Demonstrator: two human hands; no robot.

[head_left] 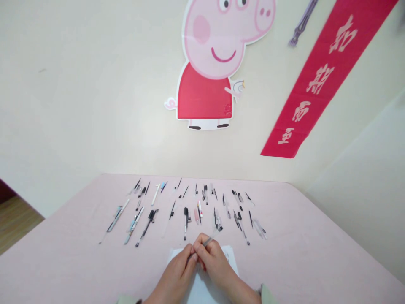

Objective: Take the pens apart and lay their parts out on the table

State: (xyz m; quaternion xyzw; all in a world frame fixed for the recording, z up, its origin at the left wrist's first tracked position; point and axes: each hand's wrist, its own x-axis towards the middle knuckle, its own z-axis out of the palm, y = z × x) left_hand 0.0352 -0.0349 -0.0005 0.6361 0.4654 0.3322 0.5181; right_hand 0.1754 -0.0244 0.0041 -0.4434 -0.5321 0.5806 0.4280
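Both hands meet over white paper [202, 289] near the front of the table. My right hand [215, 258] is closed around a slim translucent pen [209, 241], whose dark end sticks out up and to the right. Pressed against it, my left hand [179, 268] pinches a dark, narrow part of the pen at its lower left. Fingers cover most of the pen's middle, so whether it is in one piece cannot be seen. Just beyond the hands lie a black-capped pen [185, 223] and several loose pen parts [217, 219].
Pens, caps, refills and barrels lie in two rough rows across the pink tabletop [79, 253], among them a white pen [155, 194] and a black pen [147, 228]. Behind the table stands a wall with a pig cutout [205, 95] and a red banner [311, 99].
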